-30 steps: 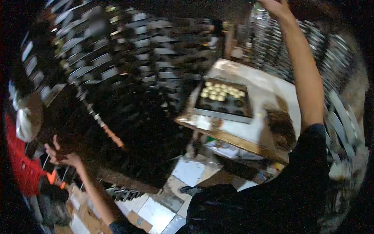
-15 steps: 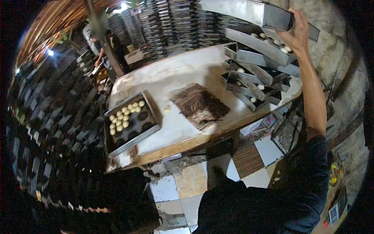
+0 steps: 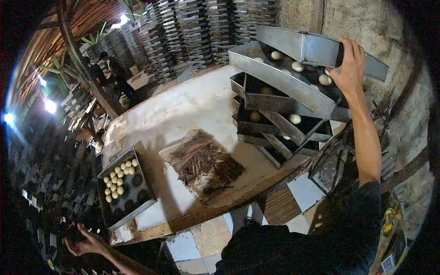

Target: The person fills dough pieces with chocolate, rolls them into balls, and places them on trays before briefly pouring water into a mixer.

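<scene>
My right hand [image 3: 350,68] grips the near corner of a grey metal tray [image 3: 319,49], thumb below and fingers over the rim. That tray sits at an angle just over the top of a crisscross stack of trays. Right under it, another metal tray [image 3: 284,85] has several pale dough balls [image 3: 297,67] inside. At the lower left my left hand [image 3: 85,243] is held out, fingers apart and nothing in it. Closest to it is a tray [image 3: 150,201] on the table, with rows of dough balls [image 3: 120,176] and dark round marks on its bottom.
On the white tabletop [image 3: 160,105] lies a dark, stained cloth or sheet [image 3: 201,165]. Tall stacks of trays [image 3: 183,36] stand behind, beside a rough wall [image 3: 298,18]. People [image 3: 110,68] are in the left background beyond a wooden post [image 3: 82,64].
The tray in my right hand has come down closer to the stack. My left hand has come into view at the lower left. The view has turned to the right.
</scene>
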Demonstrator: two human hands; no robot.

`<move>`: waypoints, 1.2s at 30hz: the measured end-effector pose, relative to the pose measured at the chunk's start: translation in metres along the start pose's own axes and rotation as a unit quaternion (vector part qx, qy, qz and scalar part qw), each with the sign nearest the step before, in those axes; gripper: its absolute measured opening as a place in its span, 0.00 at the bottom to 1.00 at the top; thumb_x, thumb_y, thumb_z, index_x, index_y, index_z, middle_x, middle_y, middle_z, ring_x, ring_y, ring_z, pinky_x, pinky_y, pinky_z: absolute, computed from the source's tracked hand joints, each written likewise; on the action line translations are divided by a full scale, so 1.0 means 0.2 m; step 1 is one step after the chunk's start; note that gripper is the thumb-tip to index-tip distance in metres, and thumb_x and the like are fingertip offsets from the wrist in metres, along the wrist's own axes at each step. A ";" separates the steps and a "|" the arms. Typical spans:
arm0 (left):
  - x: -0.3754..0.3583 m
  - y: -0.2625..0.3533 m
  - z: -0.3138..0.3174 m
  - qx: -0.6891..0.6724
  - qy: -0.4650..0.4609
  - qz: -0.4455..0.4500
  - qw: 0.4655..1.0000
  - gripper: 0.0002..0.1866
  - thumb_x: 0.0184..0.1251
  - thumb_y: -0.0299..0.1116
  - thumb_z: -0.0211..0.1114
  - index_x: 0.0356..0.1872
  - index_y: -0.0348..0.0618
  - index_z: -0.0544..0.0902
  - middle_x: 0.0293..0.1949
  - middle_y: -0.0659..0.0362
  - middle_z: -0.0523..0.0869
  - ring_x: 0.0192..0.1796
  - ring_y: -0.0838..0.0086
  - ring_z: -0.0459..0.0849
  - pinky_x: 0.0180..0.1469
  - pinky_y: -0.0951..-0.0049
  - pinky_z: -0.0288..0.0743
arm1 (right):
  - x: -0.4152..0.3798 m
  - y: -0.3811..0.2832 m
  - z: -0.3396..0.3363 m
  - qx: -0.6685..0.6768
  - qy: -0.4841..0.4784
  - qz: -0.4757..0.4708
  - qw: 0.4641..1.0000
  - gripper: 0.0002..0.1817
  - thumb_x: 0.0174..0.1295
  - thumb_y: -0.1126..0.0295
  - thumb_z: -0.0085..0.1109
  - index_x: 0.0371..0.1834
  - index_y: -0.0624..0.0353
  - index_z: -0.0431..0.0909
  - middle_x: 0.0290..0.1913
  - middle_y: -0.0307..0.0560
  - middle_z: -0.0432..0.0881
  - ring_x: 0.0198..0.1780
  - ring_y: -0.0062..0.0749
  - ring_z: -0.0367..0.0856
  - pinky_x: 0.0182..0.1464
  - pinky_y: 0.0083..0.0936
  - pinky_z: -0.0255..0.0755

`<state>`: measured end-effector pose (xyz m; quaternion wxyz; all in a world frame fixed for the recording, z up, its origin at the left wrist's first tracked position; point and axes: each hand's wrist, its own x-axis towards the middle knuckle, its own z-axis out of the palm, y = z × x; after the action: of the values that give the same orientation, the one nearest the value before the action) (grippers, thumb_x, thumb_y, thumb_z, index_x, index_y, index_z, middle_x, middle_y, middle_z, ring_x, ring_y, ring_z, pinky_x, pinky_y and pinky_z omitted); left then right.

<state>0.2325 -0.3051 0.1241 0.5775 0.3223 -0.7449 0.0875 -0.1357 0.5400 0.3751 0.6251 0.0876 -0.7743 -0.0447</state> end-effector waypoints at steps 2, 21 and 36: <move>0.05 0.65 -0.05 0.048 0.076 0.038 0.995 0.25 0.64 0.32 0.67 0.56 0.29 0.68 0.57 0.49 0.67 0.57 0.63 0.69 0.57 0.64 0.69 | 0.01 -0.07 -0.03 -0.016 -0.030 0.007 0.999 0.41 0.31 0.71 0.74 0.57 0.57 0.69 0.54 0.51 0.73 0.56 0.53 0.70 0.56 0.47 0.65; -0.59 0.91 1.36 -0.341 -0.343 -0.173 0.858 0.13 0.58 0.38 0.63 0.36 0.36 0.83 0.35 0.45 0.84 0.38 0.52 0.85 0.42 0.62 0.78 | -0.26 -0.18 -0.02 -0.176 -0.348 -0.216 0.895 0.25 0.69 0.61 0.50 0.68 0.53 0.64 0.68 0.55 0.65 0.63 0.50 0.69 0.65 0.42 0.64; -0.44 1.48 1.14 -0.548 -0.308 -0.193 0.753 0.27 0.59 0.19 0.62 0.59 0.38 0.64 0.43 0.50 0.81 0.44 0.68 0.83 0.46 0.69 0.78 | -0.89 -1.86 0.28 0.531 -0.445 0.041 0.720 0.15 0.56 0.69 0.60 0.46 0.62 0.81 0.37 0.51 0.80 0.38 0.40 0.80 0.43 0.31 0.75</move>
<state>-0.1115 -0.1565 0.0421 0.3994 0.0967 -0.7246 -0.5532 -0.1235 0.2067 0.1253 0.0603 0.3431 -0.8630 0.3659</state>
